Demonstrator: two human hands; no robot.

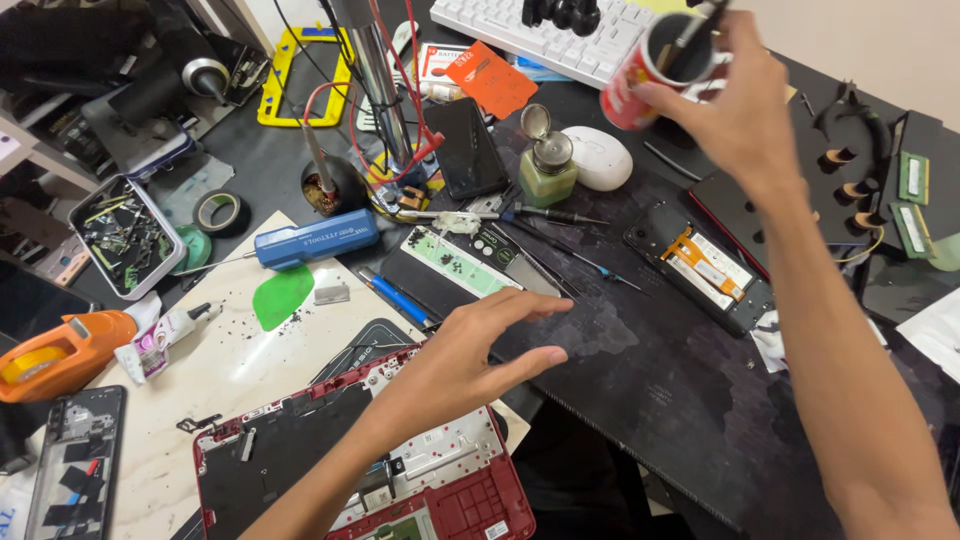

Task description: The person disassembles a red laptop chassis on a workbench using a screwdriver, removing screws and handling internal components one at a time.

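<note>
My right hand (735, 105) reaches to the back of the bench and grips a red and white can (650, 70) with tools standing in it, next to a white keyboard (545, 30). My left hand (470, 350) hovers flat, fingers spread, over the black mat (650, 370), just above the corner of an opened red laptop shell (400, 480). It holds nothing. An opened phone (705, 268) with orange flex cables lies on the mat between my arms.
A blue screwdriver (315, 238), green pick (282, 296), tape roll (218, 210), solvent bottle (547, 160), white mouse (600, 157), black phone (465, 148), parts tray (125, 235), orange tape dispenser (55, 352), another opened phone (75, 460), memory modules (912, 200) crowd the bench.
</note>
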